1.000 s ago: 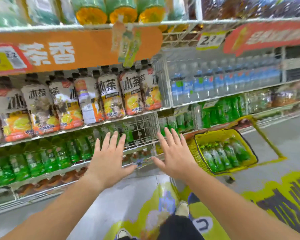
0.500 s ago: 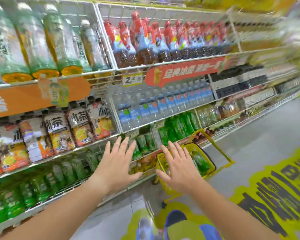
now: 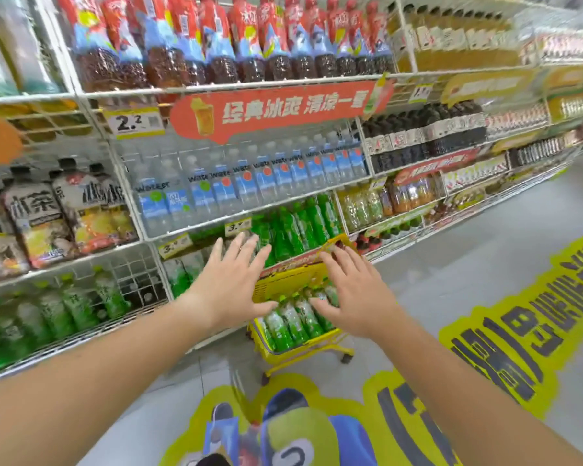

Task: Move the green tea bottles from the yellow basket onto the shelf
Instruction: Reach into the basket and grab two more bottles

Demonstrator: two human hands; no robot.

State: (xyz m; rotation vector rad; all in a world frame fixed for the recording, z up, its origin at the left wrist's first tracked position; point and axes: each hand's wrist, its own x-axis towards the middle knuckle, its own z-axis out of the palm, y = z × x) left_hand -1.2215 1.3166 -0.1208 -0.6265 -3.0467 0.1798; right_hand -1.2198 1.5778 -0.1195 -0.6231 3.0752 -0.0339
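head view, step in hand: the reach for a pickup is judged to be under way; nothing is held, and no bottle is seen lifted out of the basket.
head view, left hand [image 3: 229, 284]: fingers are spread, palm down, and nothing is gripped; it is seen above the basket's left edge, in front of the shelf.
head view, right hand [image 3: 354, 294]: fingers are spread likewise and nothing is gripped; it is held over the basket's right side, where part of the load is covered by it. whether a bottle is touched by the fingertips cannot be told.
head view, green tea bottles [image 3: 293, 319]: laid side by side in the basket, caps pointed toward the shelf.
head view, yellow basket [image 3: 276, 285]: stood on the floor [image 3: 451, 280] just beside the foot of the shelf, with its handle [image 3: 334, 242] raised.
head view, shelf [image 3: 216, 215]: a row of shelved green bottles [image 3: 300, 223] is seen on the tier behind the handle, below the water bottles [image 3: 249, 183].
next move: the hands are to be lowered into the basket, fingers closed round a bottle body, the bottle lifted clear of rim and handle, then stood upright beside the shelved green bottles.
counts: two hands; one basket; four bottles counted in the basket, with perhaps a fifth under the right hand; the shelved row is too blurred to be counted.
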